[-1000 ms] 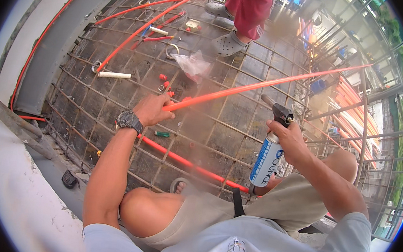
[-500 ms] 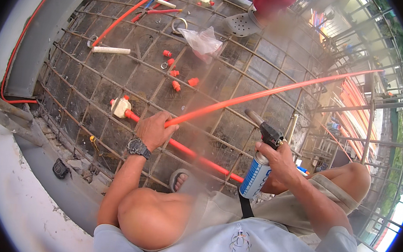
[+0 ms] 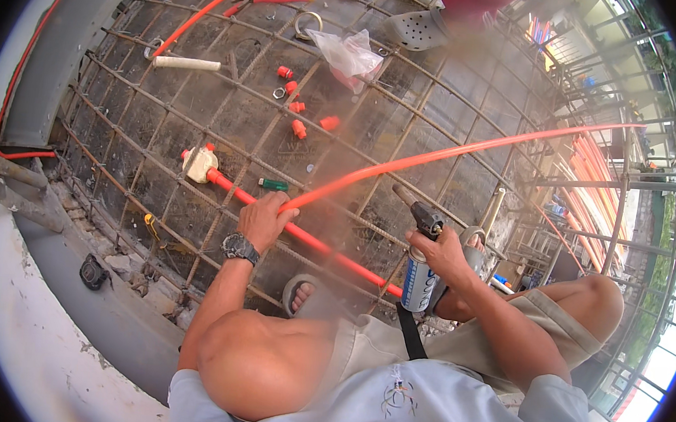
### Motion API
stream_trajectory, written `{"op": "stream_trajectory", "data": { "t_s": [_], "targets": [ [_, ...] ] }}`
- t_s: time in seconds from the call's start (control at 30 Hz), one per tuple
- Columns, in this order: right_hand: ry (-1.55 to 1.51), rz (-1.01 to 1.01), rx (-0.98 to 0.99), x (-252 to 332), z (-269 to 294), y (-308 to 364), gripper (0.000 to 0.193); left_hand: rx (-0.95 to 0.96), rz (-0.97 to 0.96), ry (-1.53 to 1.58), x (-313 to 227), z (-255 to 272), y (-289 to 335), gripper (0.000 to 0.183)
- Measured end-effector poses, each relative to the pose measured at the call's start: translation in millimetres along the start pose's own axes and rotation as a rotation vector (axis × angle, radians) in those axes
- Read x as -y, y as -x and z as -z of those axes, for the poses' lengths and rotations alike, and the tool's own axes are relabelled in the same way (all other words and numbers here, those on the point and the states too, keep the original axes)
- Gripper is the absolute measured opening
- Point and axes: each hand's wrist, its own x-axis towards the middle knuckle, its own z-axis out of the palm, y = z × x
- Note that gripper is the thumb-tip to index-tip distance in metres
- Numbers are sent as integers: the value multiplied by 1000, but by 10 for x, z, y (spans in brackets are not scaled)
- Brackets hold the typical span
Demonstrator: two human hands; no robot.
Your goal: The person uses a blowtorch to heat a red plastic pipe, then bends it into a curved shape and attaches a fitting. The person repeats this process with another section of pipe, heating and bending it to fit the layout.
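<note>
My left hand (image 3: 262, 222), with a black watch (image 3: 241, 247) on its wrist, is closed round the near end of a long orange pipe (image 3: 438, 154). That pipe slants up to the right and curves slightly along its length. Under it crosses a second orange pipe (image 3: 316, 242), joined to a cream junction box (image 3: 199, 164). In my right hand (image 3: 444, 255) is a blowtorch (image 3: 420, 277) with a black head on a blue and white gas can. Its metal nozzle points up-left, just below the long pipe; no flame is visible. A green lighter (image 3: 273, 184) lies beyond my left hand.
A rebar grid (image 3: 261, 129) covers the dark floor. Several orange fittings (image 3: 297, 107), a plastic bag (image 3: 349, 53), a white tube (image 3: 187, 63) and a tape roll (image 3: 307, 24) lie ahead. A person's grey clog (image 3: 417, 31) is at the top; orange pipes (image 3: 598, 184) are stacked right.
My right hand and the torch have shifted up and left, bringing the nozzle nearer the long pipe. The pipe looks more curved. The green lighter has come into sight beyond my left hand.
</note>
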Motion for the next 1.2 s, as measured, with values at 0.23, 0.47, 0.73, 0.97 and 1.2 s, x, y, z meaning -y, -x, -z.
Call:
{"op": "stream_trajectory", "data": {
  "t_s": [0.23, 0.47, 0.73, 0.97, 1.2],
  "targets": [
    [-59, 70, -126, 35, -43, -17, 36, 99, 5, 99, 99, 89, -55, 36],
    [49, -6, -136, 19, -32, -33, 39, 256, -67, 41, 259, 344, -336, 41],
    [84, 7, -46, 55, -87, -134, 38, 271, -12, 53, 318, 313, -461, 39],
    [128, 88, 13, -49, -150, -156, 40, 381, 26, -12, 280, 442, -590, 38],
    [172, 142, 126, -11, -168, -166, 39, 264, -150, -12, 562, 203, -648, 38]
  ]
}}
